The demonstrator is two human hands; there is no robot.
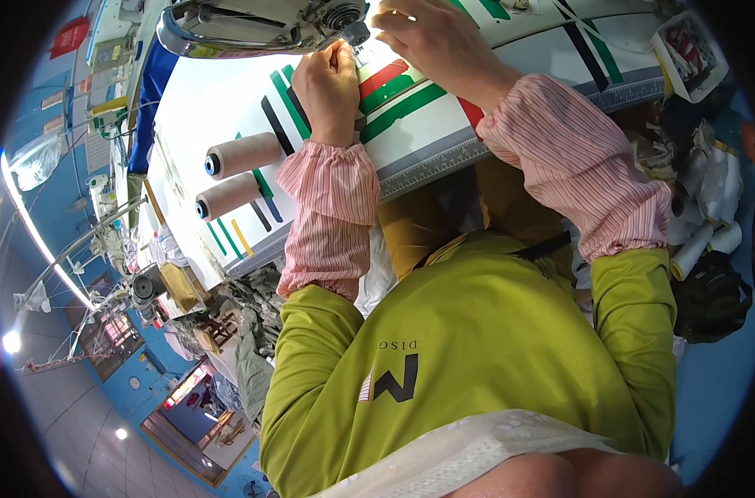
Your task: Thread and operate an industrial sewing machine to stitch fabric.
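A sewing machine (228, 33) stands at the top of the head view, its needle area lit brightly. My left hand (326, 90) is closed just below the needle area, with thumb and fingertips pinched together. What lies between them is too small to make out. My right hand (448, 48) is raised to the right of the needle area, its fingers curled and bent toward the machine. Glare and the frame's upper edge hide its fingertips, and whatever they pinch does not show. Between the hands, red and green strips (384, 90) mark the white tabletop (195, 108).
Two pale thread cones (245, 155) lie left of my left hand. A ruler strip (431, 170) runs along the table's near edge. A white tray (693, 58) of small items sits at the right end. Grey cloth (257, 332) is piled below the table's left end.
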